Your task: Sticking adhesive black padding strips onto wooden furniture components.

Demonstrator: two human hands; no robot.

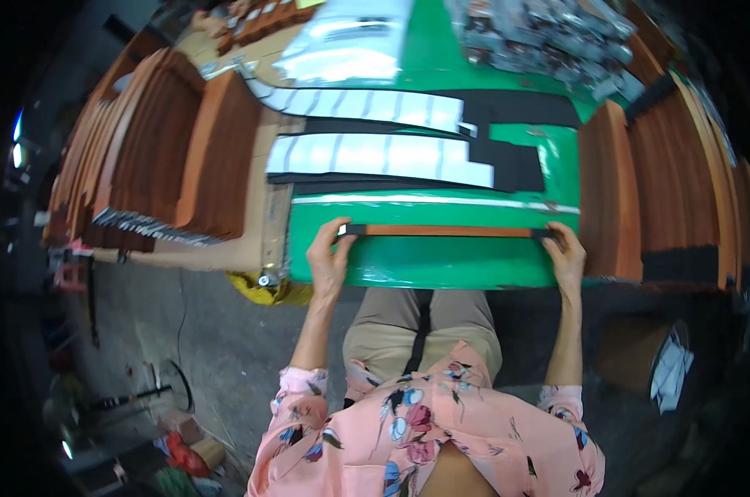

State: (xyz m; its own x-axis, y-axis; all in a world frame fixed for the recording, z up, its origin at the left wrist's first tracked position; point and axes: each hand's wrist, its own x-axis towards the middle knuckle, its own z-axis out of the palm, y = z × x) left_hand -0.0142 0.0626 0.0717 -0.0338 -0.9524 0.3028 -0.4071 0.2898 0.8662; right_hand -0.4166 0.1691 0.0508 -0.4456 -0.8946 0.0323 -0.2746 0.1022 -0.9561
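Here, in the head view, find one long, thin brown board right between left hand and right hand, over the near part of the green table top. Runs the long way from left to right, with dark ends. Pinched by one end in each hand, so just as near to one as to the other. Cannot tell if touching the green. Count two hands, one held board, two white strips farther off, one left row of brown boards, one right row of brown boards; too packed to count each board.
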